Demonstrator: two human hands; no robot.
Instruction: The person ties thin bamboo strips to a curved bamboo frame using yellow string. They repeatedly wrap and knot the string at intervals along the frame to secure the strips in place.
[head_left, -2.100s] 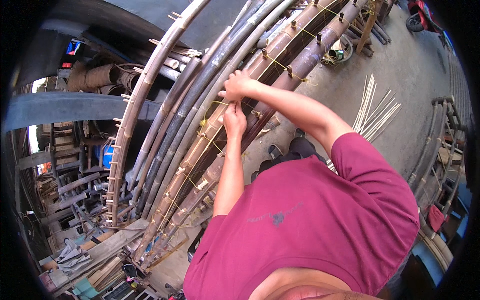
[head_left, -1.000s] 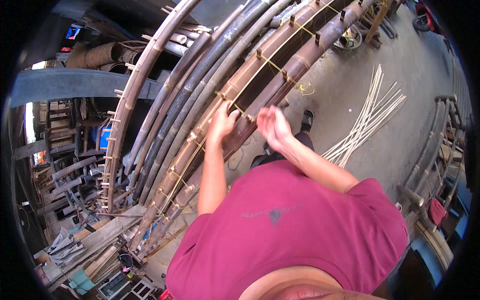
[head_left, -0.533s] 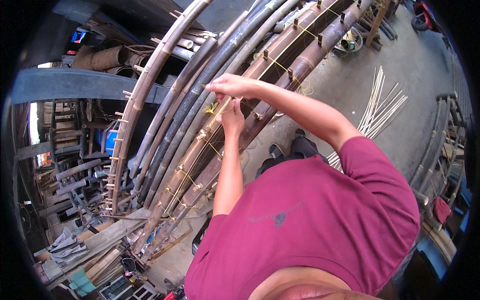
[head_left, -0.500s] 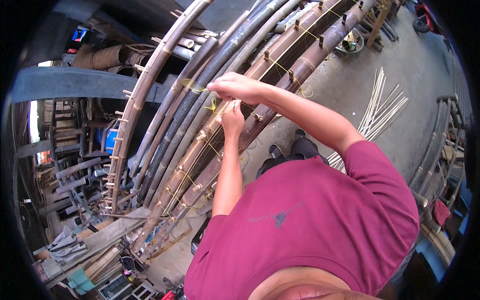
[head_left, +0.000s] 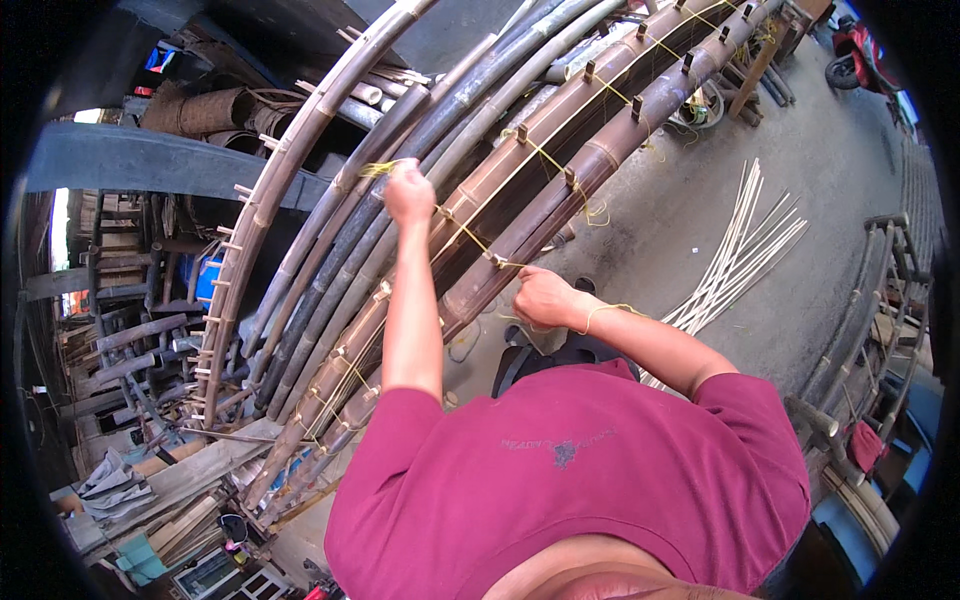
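Two long brown bamboo poles (head_left: 597, 158) run side by side, with short pegs along them and yellow string laced across the gap. Closed in a fist, my left hand (head_left: 410, 192) is over the far pole and grips the yellow string (head_left: 470, 236); a loose yellow tuft (head_left: 378, 169) sticks out beyond it. The string passes pegs on both poles toward my right hand (head_left: 548, 300). That hand is closed on the string, just on the near side of the near pole. A loop of string lies against my right wrist.
A curved pegged bamboo pole (head_left: 262, 195) stands at left beside dark bamboo poles (head_left: 400, 165). Thin pale sticks (head_left: 735, 250) lie on the concrete floor (head_left: 690, 190). Scrap wood (head_left: 130, 345) is stacked at far left, and a bamboo frame (head_left: 870, 310) stands at right.
My hands were close together over the far pole. The left has moved up and left; the right has come down and toward me, with string now stretched between them across the poles.
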